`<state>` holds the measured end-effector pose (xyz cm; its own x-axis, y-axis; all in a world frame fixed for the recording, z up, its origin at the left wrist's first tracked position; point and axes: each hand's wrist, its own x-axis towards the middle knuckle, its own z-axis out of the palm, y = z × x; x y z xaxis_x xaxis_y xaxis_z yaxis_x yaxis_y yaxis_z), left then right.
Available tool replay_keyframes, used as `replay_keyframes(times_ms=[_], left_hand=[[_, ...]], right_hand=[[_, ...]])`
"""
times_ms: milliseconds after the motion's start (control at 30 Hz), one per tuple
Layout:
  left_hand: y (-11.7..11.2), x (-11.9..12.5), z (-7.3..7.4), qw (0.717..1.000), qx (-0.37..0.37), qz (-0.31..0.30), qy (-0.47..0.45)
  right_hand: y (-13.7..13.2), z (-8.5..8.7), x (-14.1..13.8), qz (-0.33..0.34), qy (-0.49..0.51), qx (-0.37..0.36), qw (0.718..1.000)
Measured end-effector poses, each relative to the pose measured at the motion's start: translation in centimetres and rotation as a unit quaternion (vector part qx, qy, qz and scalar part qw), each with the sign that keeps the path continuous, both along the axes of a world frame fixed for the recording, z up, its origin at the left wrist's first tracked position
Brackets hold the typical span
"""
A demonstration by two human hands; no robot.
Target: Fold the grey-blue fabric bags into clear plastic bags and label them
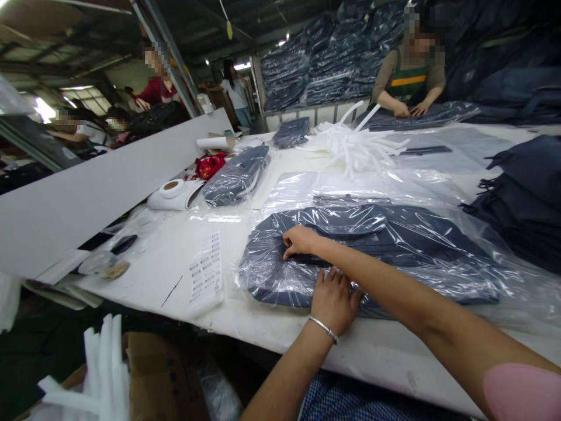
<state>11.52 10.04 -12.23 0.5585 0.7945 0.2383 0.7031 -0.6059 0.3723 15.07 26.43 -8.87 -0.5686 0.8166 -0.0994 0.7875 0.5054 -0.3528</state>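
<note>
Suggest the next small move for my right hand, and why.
Probably smooth the clear plastic film toward its slack right end with the right hand: it looks wrinkled over the dark blue fabric item, and the left hand is at the near side.

Dark-blue bundle [409, 245], white table [166, 251], silver bracelet [323, 329] — pink sleeve [523, 392], blue-and-white checked cloth [350, 402]

Long dark-blue fabric item [412, 231], flat inside glossy clear plastic [523, 289] on the white table [169, 257]
</note>
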Motion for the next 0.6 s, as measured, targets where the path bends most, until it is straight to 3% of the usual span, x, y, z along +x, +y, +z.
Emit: replay_keyframes(times_ms=[267, 467, 600], left_hand=[[0.0, 0.0, 0.1, 1.0, 0.008, 0.005, 0.008], [0.1, 0.0, -0.5, 1.0, 0.023, -0.002, 0.018], [0.6, 0.0, -0.9, 1.0, -0.005, 0.002, -0.008]], right_hand=[[-0.2, 1.1, 1.7, -0.094, 0.028, 0.087, 0.991], [-4.2, 0.2, 1.6, 0.012, 0.072, 0.084, 0.994], [-5.9, 0.3, 1.7, 0.004, 0.073, 0.066, 0.995]])
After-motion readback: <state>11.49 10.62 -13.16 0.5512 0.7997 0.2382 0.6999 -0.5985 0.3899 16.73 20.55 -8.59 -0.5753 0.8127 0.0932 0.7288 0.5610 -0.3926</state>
